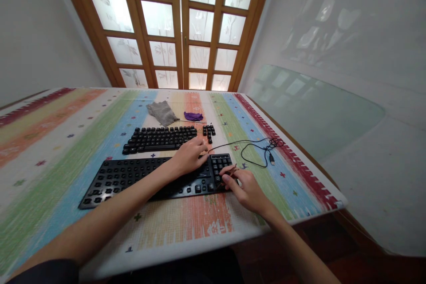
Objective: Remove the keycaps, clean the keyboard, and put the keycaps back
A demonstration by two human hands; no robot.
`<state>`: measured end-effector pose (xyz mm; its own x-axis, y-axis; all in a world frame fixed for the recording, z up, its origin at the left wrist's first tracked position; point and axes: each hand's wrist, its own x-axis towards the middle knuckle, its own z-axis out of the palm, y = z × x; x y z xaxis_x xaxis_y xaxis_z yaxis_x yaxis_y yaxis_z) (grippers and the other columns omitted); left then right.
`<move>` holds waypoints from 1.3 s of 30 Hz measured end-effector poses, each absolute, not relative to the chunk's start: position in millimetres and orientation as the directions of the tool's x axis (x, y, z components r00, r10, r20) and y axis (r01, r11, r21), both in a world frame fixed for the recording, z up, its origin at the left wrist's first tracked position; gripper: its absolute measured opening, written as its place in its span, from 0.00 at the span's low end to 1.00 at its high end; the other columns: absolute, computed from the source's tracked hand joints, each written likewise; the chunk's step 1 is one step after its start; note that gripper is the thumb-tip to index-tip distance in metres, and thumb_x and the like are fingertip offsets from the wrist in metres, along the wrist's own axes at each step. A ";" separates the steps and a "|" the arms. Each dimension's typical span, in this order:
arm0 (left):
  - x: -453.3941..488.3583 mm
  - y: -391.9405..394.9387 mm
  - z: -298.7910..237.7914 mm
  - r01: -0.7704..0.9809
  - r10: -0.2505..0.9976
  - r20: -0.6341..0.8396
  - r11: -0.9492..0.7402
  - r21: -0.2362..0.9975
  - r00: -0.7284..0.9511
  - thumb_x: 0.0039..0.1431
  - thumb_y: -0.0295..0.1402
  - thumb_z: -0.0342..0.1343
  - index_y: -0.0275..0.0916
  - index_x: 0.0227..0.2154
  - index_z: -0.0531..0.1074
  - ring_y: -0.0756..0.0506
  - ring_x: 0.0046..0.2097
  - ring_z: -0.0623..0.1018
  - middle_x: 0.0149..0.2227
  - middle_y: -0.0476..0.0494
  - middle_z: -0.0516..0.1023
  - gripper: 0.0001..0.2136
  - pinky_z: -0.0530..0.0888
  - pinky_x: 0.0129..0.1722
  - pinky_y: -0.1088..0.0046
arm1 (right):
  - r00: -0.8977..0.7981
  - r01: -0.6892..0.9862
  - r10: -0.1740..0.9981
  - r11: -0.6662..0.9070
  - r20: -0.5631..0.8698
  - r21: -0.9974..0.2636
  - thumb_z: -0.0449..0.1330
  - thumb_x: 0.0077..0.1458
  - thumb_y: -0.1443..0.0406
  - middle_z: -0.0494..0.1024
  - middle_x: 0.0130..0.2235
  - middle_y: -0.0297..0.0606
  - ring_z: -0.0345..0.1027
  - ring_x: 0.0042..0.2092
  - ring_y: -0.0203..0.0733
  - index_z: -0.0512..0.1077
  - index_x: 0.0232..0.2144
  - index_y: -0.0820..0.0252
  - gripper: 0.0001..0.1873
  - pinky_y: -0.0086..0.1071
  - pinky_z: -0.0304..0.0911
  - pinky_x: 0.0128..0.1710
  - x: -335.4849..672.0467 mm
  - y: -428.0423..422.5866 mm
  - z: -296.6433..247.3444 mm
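Note:
A black keyboard [133, 177] lies near the table's front edge, with its numpad end to the right. My left hand [189, 157] rests flat on the keyboard's upper right part, its fingers stretched toward the far edge. My right hand [246, 188] is at the numpad's lower right corner, its fingers pinched round a thin brownish tool [233, 170] that touches the keys. Behind the keyboard a set of black keycaps [159, 137] is laid out in keyboard order, with a small separate group of keycaps [209, 131] to its right.
The table wears a cloth with coloured stripes [66, 142]. A grey cloth [162, 112] and a purple cloth [193, 116] lie at the back. The keyboard's black cable [256, 146] loops to the right and ends in a USB plug [271, 157] near the table's right edge.

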<state>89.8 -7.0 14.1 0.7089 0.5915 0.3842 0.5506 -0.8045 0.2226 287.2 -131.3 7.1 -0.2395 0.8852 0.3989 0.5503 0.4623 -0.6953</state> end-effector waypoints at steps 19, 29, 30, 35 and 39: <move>55.1 -61.1 10.9 0.354 0.426 0.292 -0.895 0.270 0.856 0.64 0.32 0.51 0.37 0.37 0.76 0.45 0.38 0.73 0.35 0.42 0.74 0.09 0.70 0.40 0.69 | -0.335 0.549 0.877 0.478 0.344 -0.685 0.51 0.65 0.61 0.78 0.34 0.39 0.72 0.33 0.39 0.72 0.36 0.58 0.12 0.32 0.66 0.36 276.8 -132.9 12.9; 43.9 -66.0 12.2 0.332 0.388 0.229 -0.910 0.247 0.893 0.59 0.38 0.60 0.38 0.35 0.76 0.44 0.38 0.73 0.35 0.43 0.75 0.08 0.69 0.42 0.67 | -0.281 0.539 0.881 0.473 0.380 -0.697 0.51 0.66 0.60 0.77 0.33 0.38 0.70 0.31 0.39 0.73 0.36 0.58 0.13 0.32 0.64 0.34 277.8 -132.1 16.7; 43.6 -66.1 11.1 0.333 0.386 0.225 -0.912 0.241 0.895 0.60 0.37 0.60 0.38 0.35 0.75 0.44 0.38 0.73 0.35 0.43 0.75 0.07 0.68 0.42 0.67 | -0.284 0.552 0.881 0.473 0.378 -0.687 0.51 0.66 0.60 0.77 0.33 0.38 0.70 0.32 0.39 0.73 0.35 0.58 0.13 0.32 0.64 0.34 278.9 -132.1 18.3; 44.6 -65.0 3.2 0.366 0.413 0.186 -0.899 0.240 0.892 0.61 0.35 0.59 0.37 0.33 0.74 0.45 0.37 0.73 0.34 0.44 0.74 0.06 0.68 0.37 0.70 | -0.352 0.562 0.882 0.466 0.312 -0.683 0.52 0.65 0.62 0.79 0.34 0.39 0.72 0.31 0.39 0.72 0.29 0.58 0.14 0.32 0.65 0.34 278.2 -132.4 21.7; 45.8 -65.2 0.1 0.372 0.414 0.186 -0.901 0.226 0.891 0.60 0.34 0.59 0.37 0.32 0.72 0.45 0.36 0.73 0.33 0.44 0.73 0.06 0.68 0.35 0.70 | -0.343 0.562 0.886 0.461 0.313 -0.687 0.53 0.64 0.63 0.79 0.34 0.39 0.72 0.32 0.39 0.73 0.34 0.58 0.10 0.32 0.66 0.34 277.8 -133.9 22.7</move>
<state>45.8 -65.2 0.1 0.8910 0.4142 0.1859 0.3716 -0.9005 0.2258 277.8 -133.9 22.7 -0.3433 0.8856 0.3129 0.5623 0.4606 -0.6868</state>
